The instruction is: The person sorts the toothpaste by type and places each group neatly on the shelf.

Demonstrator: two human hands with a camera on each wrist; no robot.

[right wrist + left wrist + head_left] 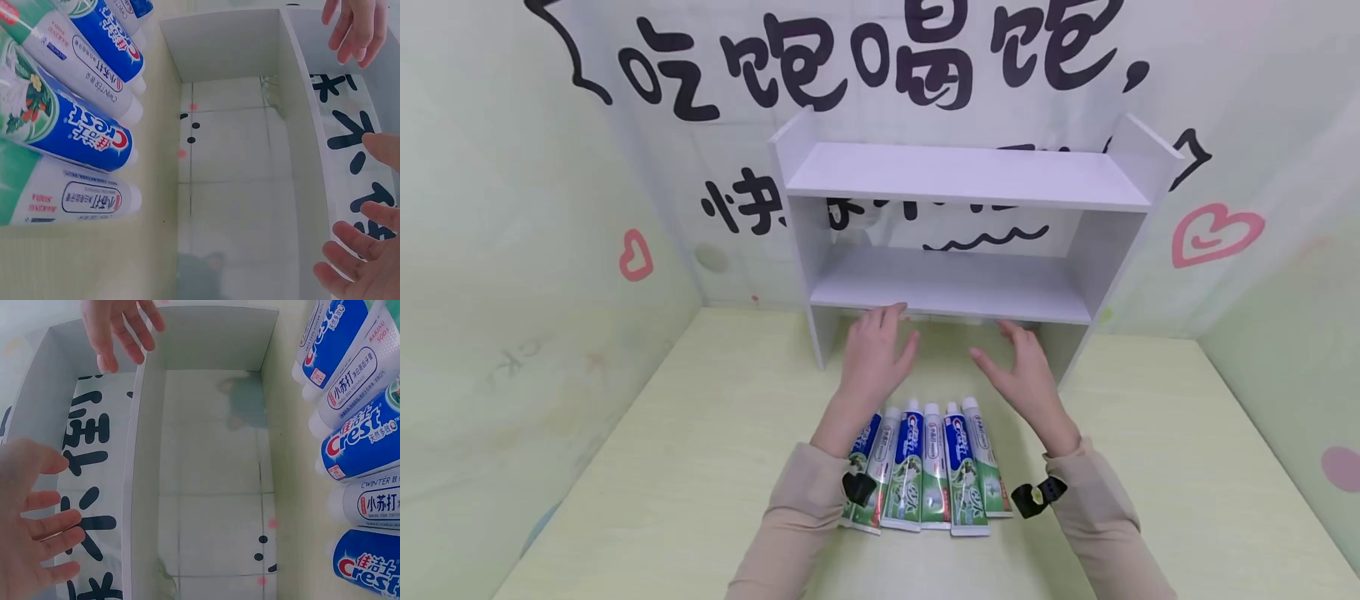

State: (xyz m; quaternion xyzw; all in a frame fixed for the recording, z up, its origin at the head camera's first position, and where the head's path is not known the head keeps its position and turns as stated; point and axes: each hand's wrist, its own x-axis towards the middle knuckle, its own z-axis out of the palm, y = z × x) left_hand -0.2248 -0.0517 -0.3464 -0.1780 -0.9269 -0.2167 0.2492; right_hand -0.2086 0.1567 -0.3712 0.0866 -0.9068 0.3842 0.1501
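Observation:
My left hand (pixel 871 354) is raised at the front of a white two-level shelf (pixel 951 287), fingers loosely spread and holding nothing. Facing it across a gap, my right hand (pixel 1028 375) is held the same way below the right end of the middle board. Several toothpaste tubes lie side by side on the table, caps toward the shelf, nearer my body than both hands. Blue-and-green Crest tubes (pixel 907 467) alternate with white-and-green baking soda tubes (pixel 935 475). My left forearm partly covers the leftmost tubes. In the wrist views both hands' fingers are apart, with nothing between them.
The shelf has an upper board (pixel 962 173) and side panels, and stands on a pale wood-look table (pixel 700 467) against the back wall. Printed black characters and pink hearts (pixel 1217 236) mark the wall. Pale panels (pixel 1292 350) enclose both sides.

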